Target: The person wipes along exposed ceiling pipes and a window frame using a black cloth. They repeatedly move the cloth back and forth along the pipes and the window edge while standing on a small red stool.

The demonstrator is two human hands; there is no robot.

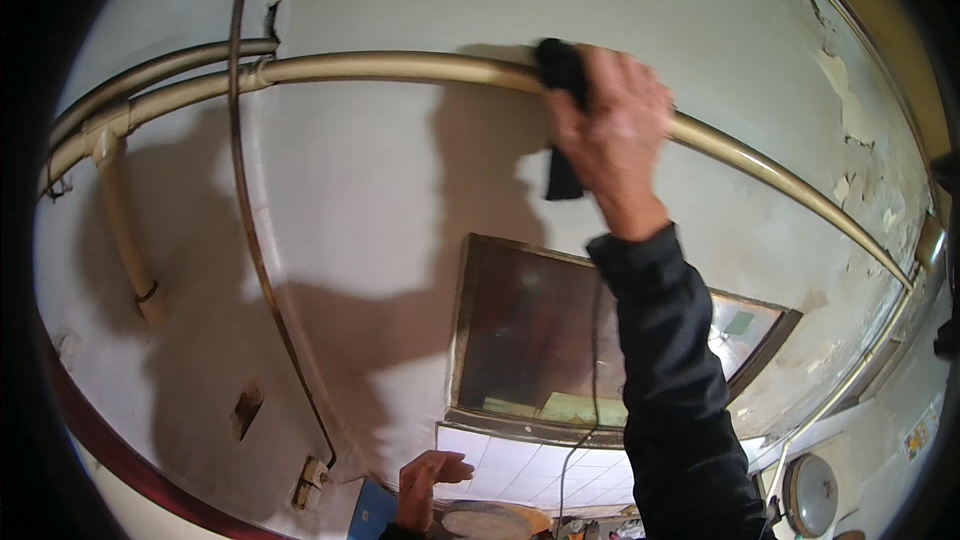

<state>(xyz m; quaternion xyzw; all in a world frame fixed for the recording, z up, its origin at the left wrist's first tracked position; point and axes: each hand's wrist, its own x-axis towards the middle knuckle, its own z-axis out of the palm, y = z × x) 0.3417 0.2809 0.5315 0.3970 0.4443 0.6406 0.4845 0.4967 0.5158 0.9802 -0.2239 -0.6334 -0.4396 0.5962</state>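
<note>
A black cloth (561,75) is gripped in my right hand (619,120), which is raised high against the wall. The cloth wraps over a cream-coloured pipe (390,66) that runs across the wall, and its loose end hangs below the pipe. A black sleeve covers my right forearm. Low in the view, my left hand (431,484) is lifted with fingers pointing right and holds nothing that I can see. It is nearest to white wall tiles (510,457) and touches neither the pipe nor the cloth.
Below the pipe is a framed glass window (532,337) with a dark cable (595,360) hanging across it. A thin brown pipe (244,195) runs down at left to a wall switch box (309,484). A branch pipe (124,210) descends further left. Paint peels (844,90) at right.
</note>
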